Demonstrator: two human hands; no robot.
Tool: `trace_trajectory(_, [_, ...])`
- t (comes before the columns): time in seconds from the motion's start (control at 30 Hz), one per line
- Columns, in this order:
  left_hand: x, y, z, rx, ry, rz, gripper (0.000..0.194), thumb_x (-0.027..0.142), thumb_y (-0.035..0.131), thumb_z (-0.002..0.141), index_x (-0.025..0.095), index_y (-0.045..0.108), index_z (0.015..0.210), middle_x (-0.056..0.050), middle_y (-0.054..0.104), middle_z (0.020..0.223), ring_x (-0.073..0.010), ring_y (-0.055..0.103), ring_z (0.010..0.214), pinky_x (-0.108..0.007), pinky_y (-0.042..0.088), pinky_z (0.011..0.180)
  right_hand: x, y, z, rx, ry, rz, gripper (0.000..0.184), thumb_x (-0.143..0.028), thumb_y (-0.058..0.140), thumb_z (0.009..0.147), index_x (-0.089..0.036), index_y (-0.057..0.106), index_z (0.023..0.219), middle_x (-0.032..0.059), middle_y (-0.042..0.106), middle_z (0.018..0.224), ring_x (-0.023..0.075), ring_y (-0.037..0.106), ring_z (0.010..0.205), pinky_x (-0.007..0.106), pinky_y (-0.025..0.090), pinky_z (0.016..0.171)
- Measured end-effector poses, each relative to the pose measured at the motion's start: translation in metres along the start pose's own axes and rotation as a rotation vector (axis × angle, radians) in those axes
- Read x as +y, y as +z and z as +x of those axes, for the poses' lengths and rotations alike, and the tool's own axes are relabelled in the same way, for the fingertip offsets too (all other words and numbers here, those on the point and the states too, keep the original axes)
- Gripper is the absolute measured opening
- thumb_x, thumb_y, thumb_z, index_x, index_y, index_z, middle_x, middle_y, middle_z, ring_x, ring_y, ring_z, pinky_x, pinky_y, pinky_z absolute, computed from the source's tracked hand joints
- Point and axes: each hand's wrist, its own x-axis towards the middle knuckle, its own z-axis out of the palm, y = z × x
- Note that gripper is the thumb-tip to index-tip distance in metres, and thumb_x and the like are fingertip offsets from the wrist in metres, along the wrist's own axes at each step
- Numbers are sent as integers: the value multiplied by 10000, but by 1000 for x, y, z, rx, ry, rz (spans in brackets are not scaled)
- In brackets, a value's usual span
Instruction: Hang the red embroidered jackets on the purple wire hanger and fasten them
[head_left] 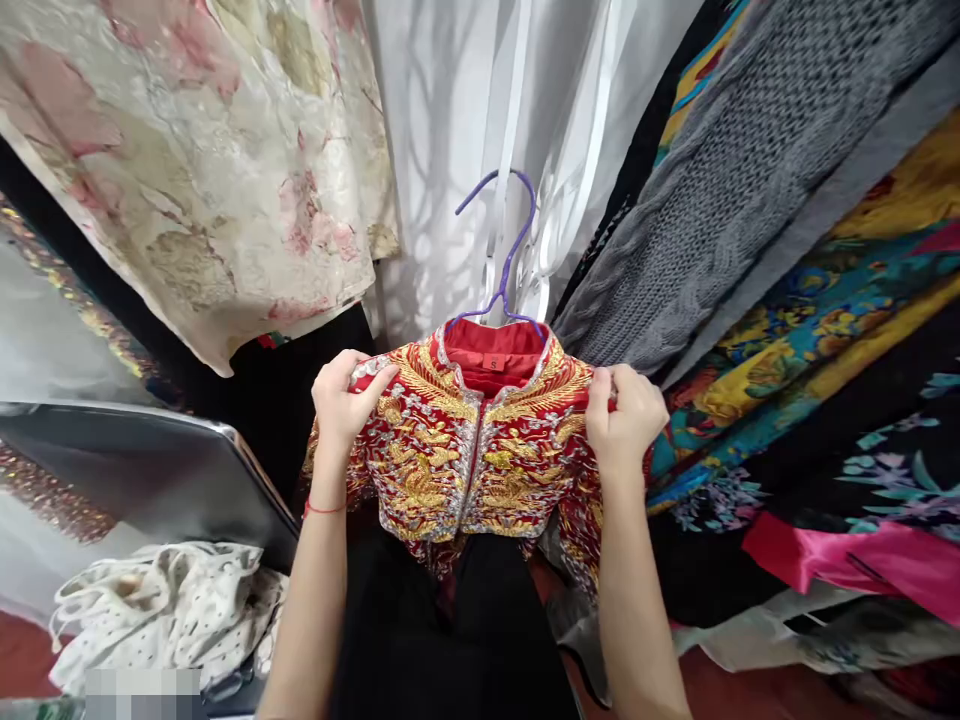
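A red jacket (pixel 427 450) with dense gold and silver embroidery hangs in front of me on a purple wire hanger (pixel 517 245). Its stand collar is lined in red and bears a small size label (pixel 493 362). My left hand (pixel 349 395) pinches the shoulder on the left side, thumb on top. On the opposite shoulder, my right hand (pixel 624 410) is closed in the same way. The hanger's hook points up, in front of white ribbons; whether it rests on anything I cannot tell. Below the collar the front edges meet, and the sleeves drop beneath my hands.
A cream floral garment (pixel 285 170) hangs at upper left. Along the right hang a grey cable-knit piece (pixel 720 190) and several patterned garments. White fabric (pixel 435 130) covers the back. At lower left are a dark glossy panel (pixel 150 470) and a dotted white cloth (pixel 172 610).
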Motion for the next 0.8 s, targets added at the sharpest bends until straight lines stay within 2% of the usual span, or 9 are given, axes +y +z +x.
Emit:
trace_trajectory(0.1, [7,-3,-9,57,6,56,320,477,693,813,196,568,723,20,550,663,-123,455,589,-277,341,613,3,3,1,51,-3,22,332,-340,379,974,-225,462,673,29,541,620,185,454,619,327,277,651])
trace_trajectory(0.27, [9,-2,-11,63,19,99,372,536,676,820,197,553,724,16,538,674,-130,458,603,-280,339,614,8,12,0,51,-9,54,331,-334,356,978,-230,442,675,33,549,638,186,465,635,331,289,662])
trace_trajectory(0.4, [7,-2,-9,45,26,97,388,553,672,823,198,546,732,18,530,681,-130,456,609,-279,344,622,10,13,2,16,6,75,331,-353,347,982,-227,463,698,42,569,671,193,478,665,338,311,684])
trace_trajectory(0.5, [11,-5,-9,45,-1,112,388,555,667,829,200,540,737,21,524,684,-129,455,610,-277,342,622,6,4,4,-70,69,119,320,-378,346,985,-220,512,761,50,589,726,205,497,712,352,352,731])
trace_trajectory(0.57, [15,-7,-10,48,-28,126,388,557,664,832,202,539,737,21,528,689,-131,461,614,-276,343,623,-6,-7,3,-86,118,155,267,-400,401,974,-201,566,909,86,626,876,232,537,843,383,392,813])
trace_trajectory(0.67, [22,-11,-15,27,-52,134,380,562,649,844,204,557,753,15,547,707,-138,490,635,-277,354,636,-40,-27,-14,68,206,162,375,-432,596,882,-162,562,1140,174,570,1168,312,491,1148,484,385,970])
trace_trajectory(0.73, [26,-13,-19,22,-54,141,373,558,641,851,204,566,760,9,563,723,-144,511,653,-280,362,649,-69,-38,-34,152,333,278,303,-381,622,875,-176,594,1096,143,590,1099,287,535,1087,476,411,955])
trace_trajectory(0.77, [28,-13,-21,27,-52,146,371,555,642,851,204,567,758,7,567,727,-146,516,657,-281,364,653,-83,-41,-46,112,413,436,232,-361,590,902,-190,615,1057,112,605,1029,244,571,977,421,457,877])
trace_trajectory(0.8, [30,-13,-23,36,-53,152,369,551,644,850,203,565,754,6,569,727,-148,519,660,-283,366,657,-95,-43,-57,-19,497,642,216,-362,567,921,-200,631,1049,88,619,987,211,594,894,379,483,816])
